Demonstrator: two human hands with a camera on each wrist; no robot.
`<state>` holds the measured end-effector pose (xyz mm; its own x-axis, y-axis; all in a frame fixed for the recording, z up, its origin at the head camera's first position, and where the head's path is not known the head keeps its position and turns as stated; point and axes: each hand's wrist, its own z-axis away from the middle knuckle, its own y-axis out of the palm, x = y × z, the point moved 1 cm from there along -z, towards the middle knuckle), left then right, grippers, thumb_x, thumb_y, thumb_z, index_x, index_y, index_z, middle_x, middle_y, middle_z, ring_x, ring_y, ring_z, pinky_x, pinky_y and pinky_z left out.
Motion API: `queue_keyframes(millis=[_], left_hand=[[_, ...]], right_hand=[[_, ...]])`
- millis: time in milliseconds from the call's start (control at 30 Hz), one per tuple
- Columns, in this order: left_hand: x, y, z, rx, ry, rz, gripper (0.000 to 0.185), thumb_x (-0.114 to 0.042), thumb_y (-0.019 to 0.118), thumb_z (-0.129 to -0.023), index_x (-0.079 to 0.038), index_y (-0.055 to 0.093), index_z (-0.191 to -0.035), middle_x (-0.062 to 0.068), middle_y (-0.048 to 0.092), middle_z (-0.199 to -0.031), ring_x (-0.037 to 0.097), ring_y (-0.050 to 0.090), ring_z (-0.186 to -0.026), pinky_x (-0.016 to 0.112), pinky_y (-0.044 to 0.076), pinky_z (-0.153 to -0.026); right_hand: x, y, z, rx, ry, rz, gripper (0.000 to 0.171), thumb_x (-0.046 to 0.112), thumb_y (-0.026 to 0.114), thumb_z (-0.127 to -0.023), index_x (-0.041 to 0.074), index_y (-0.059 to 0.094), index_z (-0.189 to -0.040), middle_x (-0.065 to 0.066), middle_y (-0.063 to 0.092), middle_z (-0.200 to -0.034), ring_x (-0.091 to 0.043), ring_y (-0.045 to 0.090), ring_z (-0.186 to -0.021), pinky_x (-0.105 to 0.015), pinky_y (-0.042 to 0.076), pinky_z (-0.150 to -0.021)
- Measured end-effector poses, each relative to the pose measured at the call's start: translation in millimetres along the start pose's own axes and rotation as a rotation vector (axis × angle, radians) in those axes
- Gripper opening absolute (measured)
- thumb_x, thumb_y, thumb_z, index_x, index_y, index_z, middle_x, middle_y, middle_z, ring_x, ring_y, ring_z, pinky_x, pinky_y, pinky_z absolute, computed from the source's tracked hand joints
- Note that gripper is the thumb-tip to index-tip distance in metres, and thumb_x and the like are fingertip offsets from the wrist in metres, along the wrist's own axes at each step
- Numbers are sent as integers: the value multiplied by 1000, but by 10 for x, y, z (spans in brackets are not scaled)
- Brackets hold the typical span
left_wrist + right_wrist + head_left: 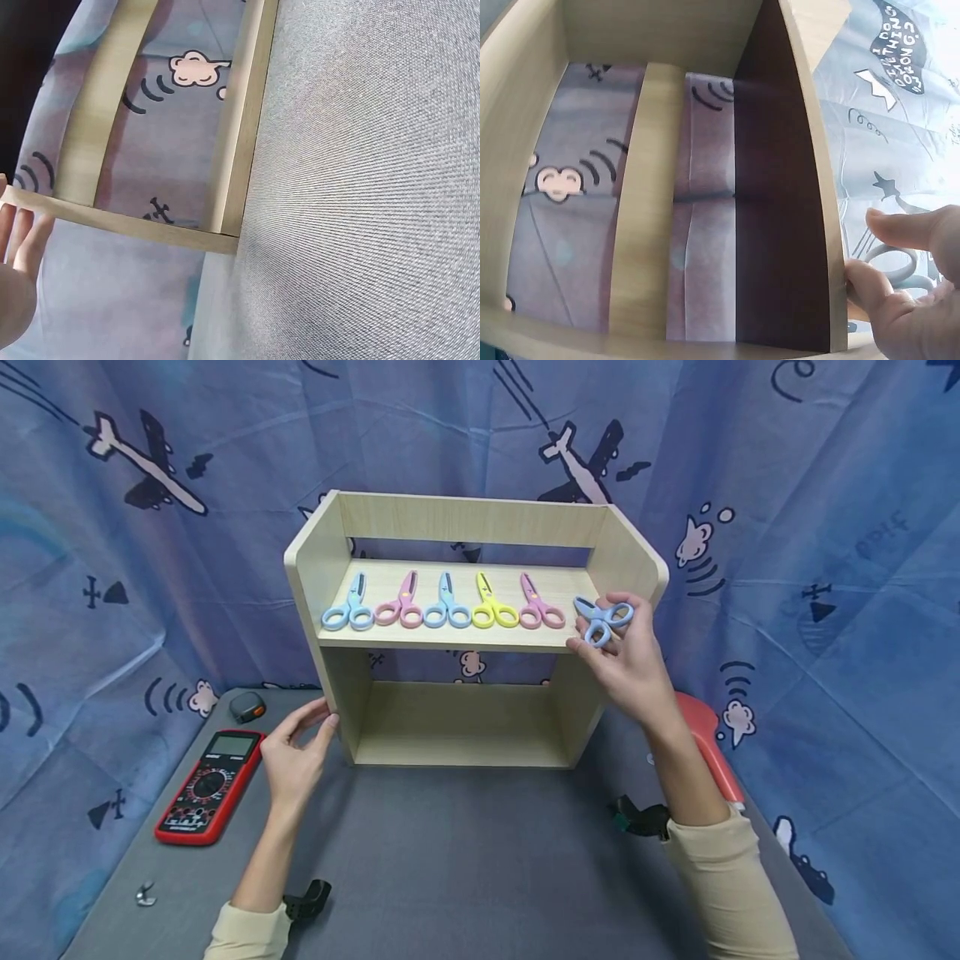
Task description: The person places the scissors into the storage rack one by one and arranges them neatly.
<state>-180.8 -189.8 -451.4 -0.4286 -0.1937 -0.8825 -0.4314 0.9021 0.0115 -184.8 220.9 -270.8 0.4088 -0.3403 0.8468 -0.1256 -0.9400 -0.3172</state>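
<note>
A pale wooden two-tier shelf (461, 702) stands in the head view's middle. Along its upper board lie blue scissors (352, 610), pink scissors (405, 604), more blue scissors (447, 606), yellow scissors (492, 607) and pink scissors (538, 607), blades pointing back. At the board's right end my right hand (626, 664) holds another pair of blue scissors (600, 620); its thumb is at the board's front edge. The handle loops (896, 262) show partly behind the fingers in the right wrist view. My left hand (296, 756) grips the front edge of the left side panel (142, 227).
Left on the grey table (450, 860) lie a red multimeter (210, 787), a dark tape measure (247, 706) and a small metal piece (146, 894). A red curved object (705, 735) is partly hidden behind the right forearm. A blue printed curtain (825, 568) hangs around.
</note>
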Motion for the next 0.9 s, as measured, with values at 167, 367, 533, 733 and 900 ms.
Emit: queue_keyframes(millis=[167,367,533,733,900], left_hand=[[4,0,-2,0,-3,6,29,1,81,-95,1,79,-124,32,77,-117,-5,75,-99,10,62,-84],[11,-3,0,4,0,5,30,1,81,-95,1,79,-125,32,77,-118,-5,75,-99,10,62,-84],[24,-7,3,6,-8,18,29,2,81,-95,0,79,-124,31,77,-117,-4,76,-99,11,62,-85],[17,-13,8,10,-11,15,29,1,81,-95,-1,80,-124,30,78,-117,-4,75,-100,11,63,-84],[13,-8,6,6,-12,15,29,1,82,-94,-1,80,-123,28,78,-116,-3,76,-99,11,63,-84]], right_hand=[[24,-29,8,19,34,51,80,-8,72,-98,-7,20,-158,-28,43,-156,-25,65,-135,-4,56,-94],[45,-56,22,62,60,89,83,-4,71,-100,-7,18,-163,-32,37,-164,-46,57,-144,1,53,-91],[55,-71,41,-40,27,319,80,9,84,-95,-6,37,-158,-28,60,-151,-41,68,-134,-19,61,-95],[78,-31,58,-113,29,555,77,20,90,-91,-6,50,-152,-31,68,-142,-42,73,-129,-54,60,-109],[98,33,45,-140,27,642,72,26,88,-94,-5,55,-150,-30,70,-138,-43,70,-116,-59,60,-103]])
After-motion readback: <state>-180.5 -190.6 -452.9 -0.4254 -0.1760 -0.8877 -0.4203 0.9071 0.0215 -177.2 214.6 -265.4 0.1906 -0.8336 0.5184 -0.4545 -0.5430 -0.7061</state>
